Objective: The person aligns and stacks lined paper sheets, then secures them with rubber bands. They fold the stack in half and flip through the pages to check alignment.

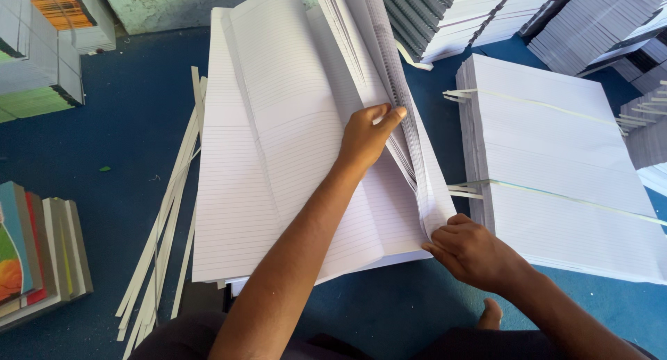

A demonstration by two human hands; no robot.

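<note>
Item in hand: a stack of ruled white sheets (278, 158), lying on the blue floor (125, 137) directly before me. I read the left hand (367, 136) as curled closed over a fanned wedge of upper sheets, thumb on top, holding them lifted at the middle of the stack. The right hand (472, 250) is pinched shut on the lower right corner of that same wedge, fingertips tucked under the paper edge. Progress, as I judge it: the leaves to the left lie flat and spread, so that portion looks gone through; the raised wedge and whatever sits beneath it appear still to be handled. A second stack of ruled sheets (563, 172) rests just beside to the right, crossed by two pale paper bands (556, 193), untouched. Loose paper trim strips (170, 221) lie in a scatter along the left edge of the working stack. Bound notebooks with coloured covers (38, 252) sit at far left, spines up, green, red and orange showing. Further grey-edged piles of bound books (458, 16) stand along the top, and another pile with an orange face (59, 12) at top left. No legible labels catalogued.
</note>
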